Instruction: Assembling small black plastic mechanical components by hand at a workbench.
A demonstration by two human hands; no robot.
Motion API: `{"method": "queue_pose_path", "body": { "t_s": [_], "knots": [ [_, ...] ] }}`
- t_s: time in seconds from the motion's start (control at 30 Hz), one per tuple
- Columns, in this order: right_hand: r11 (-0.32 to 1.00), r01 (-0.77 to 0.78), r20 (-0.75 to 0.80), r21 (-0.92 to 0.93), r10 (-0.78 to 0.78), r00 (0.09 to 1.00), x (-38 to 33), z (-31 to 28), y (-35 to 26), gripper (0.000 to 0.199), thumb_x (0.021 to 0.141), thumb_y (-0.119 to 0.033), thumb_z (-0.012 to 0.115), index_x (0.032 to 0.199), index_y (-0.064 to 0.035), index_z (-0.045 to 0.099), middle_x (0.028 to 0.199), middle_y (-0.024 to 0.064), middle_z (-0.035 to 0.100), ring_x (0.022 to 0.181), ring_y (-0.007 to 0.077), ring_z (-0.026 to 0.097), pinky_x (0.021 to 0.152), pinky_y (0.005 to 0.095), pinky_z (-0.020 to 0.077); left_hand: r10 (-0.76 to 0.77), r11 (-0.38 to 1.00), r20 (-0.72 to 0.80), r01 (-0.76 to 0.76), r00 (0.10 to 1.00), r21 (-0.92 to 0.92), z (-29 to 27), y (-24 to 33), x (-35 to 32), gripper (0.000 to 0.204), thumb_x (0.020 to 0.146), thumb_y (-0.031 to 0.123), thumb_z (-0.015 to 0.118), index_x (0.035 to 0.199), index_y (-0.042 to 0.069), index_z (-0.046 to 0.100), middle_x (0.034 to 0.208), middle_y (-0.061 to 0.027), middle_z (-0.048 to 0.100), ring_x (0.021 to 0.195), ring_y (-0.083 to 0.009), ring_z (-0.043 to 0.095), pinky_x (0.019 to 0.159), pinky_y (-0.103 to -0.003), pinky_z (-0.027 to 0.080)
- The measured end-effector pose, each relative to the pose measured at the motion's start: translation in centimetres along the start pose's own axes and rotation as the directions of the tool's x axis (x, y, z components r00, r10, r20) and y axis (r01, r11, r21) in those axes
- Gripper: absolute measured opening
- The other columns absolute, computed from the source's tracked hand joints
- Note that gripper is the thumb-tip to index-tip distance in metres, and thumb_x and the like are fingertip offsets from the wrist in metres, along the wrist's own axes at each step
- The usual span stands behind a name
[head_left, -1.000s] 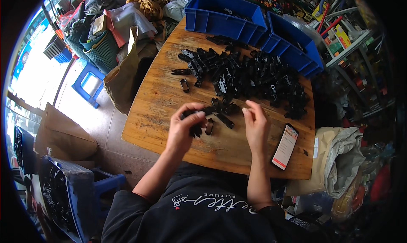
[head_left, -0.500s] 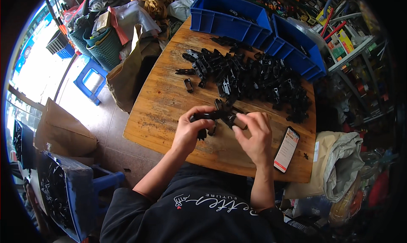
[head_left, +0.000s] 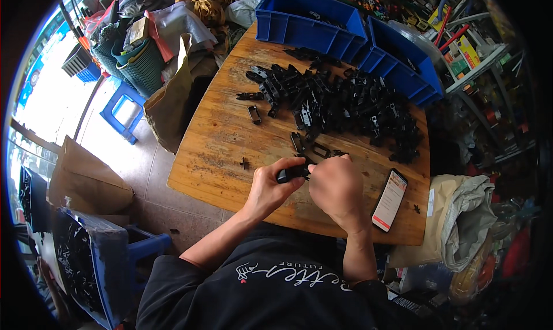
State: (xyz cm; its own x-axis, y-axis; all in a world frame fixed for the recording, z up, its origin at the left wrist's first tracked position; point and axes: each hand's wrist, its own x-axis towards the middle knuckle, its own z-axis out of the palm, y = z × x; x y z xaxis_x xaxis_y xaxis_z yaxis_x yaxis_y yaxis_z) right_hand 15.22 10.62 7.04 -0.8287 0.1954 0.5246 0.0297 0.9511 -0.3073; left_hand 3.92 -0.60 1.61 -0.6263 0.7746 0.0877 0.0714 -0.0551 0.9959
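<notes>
Over the near part of a wooden table [head_left: 219, 145], my left hand [head_left: 271, 189] grips a small black plastic part [head_left: 292, 172]. My right hand [head_left: 337, 186] is closed around the other end of that same part, so both hands meet at it. A big heap of similar black parts [head_left: 340, 102] lies further back on the table. A few loose black parts [head_left: 311, 147] lie just beyond my hands, and a tiny one [head_left: 245, 163] sits to the left.
Two blue bins [head_left: 311, 22] [head_left: 403, 65] stand at the table's far edge. A smartphone with a lit screen [head_left: 390, 199] lies at the near right. A blue stool [head_left: 122, 116], brown paper sacks [head_left: 173, 99], baskets and cluttered shelves surround the table.
My hands have drawn closer to my body and closed together on the black part. A second ago the right hand was apart, near the loose parts.
</notes>
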Motion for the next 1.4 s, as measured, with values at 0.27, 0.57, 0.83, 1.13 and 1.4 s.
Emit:
{"method": "queue_pose_path", "body": {
  "t_s": [0.27, 0.57, 0.83, 1.13, 1.4],
  "knots": [
    [0.997, -0.027, 0.002, 0.070, 0.027, 1.000, -0.4, 0.0, 0.3, 0.035, 0.058, 0.006, 0.068, 0.092, -0.0014, 0.063, 0.081, 0.0068, 0.050, 0.076, 0.0230, 0.050, 0.062, 0.0323, 0.0452, -0.072, 0.997, 0.036, 0.072, 0.997, -0.017, 0.3, 0.0, -0.2, 0.038, 0.074, 0.007, 0.067, 0.111, 0.002, 0.060, 0.090, -0.0079, 0.065, 0.080, -0.0088, 0.058, 0.072, -0.024, 0.046],
    [0.992, -0.047, 0.039, 0.116, 0.043, 0.998, -0.6, 0.4, 0.0, 0.036, 0.058, 0.004, 0.070, 0.093, -0.0019, 0.063, 0.083, 0.0066, 0.052, 0.079, 0.0225, 0.051, 0.065, 0.0311, 0.0453, 0.045, 0.999, -0.008, -0.045, 0.999, -0.024, 0.7, -0.5, -0.2, 0.034, 0.075, 0.011, 0.068, 0.106, 0.002, 0.060, 0.081, -0.0058, 0.064, 0.070, -0.0104, 0.057, 0.062, -0.024, 0.046],
    [0.369, -0.524, 0.409, 0.768, 0.347, 0.844, -3.1, 1.6, 1.4, 0.033, 0.086, -0.025, 0.062, 0.104, 0.0022, 0.057, 0.087, 0.0009, 0.053, 0.079, 0.0069, 0.050, 0.070, 0.0207, 0.0409, -0.301, 0.828, 0.111, 0.317, 0.947, -0.462, -0.8, 0.8, -0.5, 0.029, 0.074, 0.007, 0.069, 0.101, 0.005, 0.059, 0.070, -0.0005, 0.054, 0.059, -0.0086, 0.051, 0.049, -0.021, 0.040],
    [0.678, -0.297, 0.254, 0.672, 0.165, 0.953, 2.6, 4.3, 2.4, 0.019, 0.091, -0.018, 0.054, 0.099, -0.0018, 0.058, 0.087, 0.0016, 0.056, 0.077, 0.0077, 0.051, 0.069, 0.0230, 0.0425, -0.360, 0.322, 0.143, 0.266, 0.922, -0.908, -3.3, -2.0, 0.6, 0.019, 0.085, 0.023, 0.058, 0.087, 0.004, 0.056, 0.087, -0.0106, 0.059, 0.074, -0.0226, 0.058, 0.061, -0.032, 0.050],
    [0.979, 0.066, 0.184, -0.195, -0.029, 0.983, 9.6, 12.1, 7.0, 0.028, 0.075, 0.002, 0.052, 0.099, -0.0076, 0.062, 0.095, 0.0097, 0.054, 0.094, 0.0273, 0.048, 0.083, 0.0361, 0.0413, -0.203, -0.044, 0.244, 0.240, 0.948, -0.970, -4.9, -3.2, 1.7, 0.012, 0.084, 0.011, 0.055, 0.094, 0.005, 0.054, 0.120, -0.0174, 0.051, 0.105, -0.0302, 0.054, 0.060, -0.031, 0.051]
  ]
}}
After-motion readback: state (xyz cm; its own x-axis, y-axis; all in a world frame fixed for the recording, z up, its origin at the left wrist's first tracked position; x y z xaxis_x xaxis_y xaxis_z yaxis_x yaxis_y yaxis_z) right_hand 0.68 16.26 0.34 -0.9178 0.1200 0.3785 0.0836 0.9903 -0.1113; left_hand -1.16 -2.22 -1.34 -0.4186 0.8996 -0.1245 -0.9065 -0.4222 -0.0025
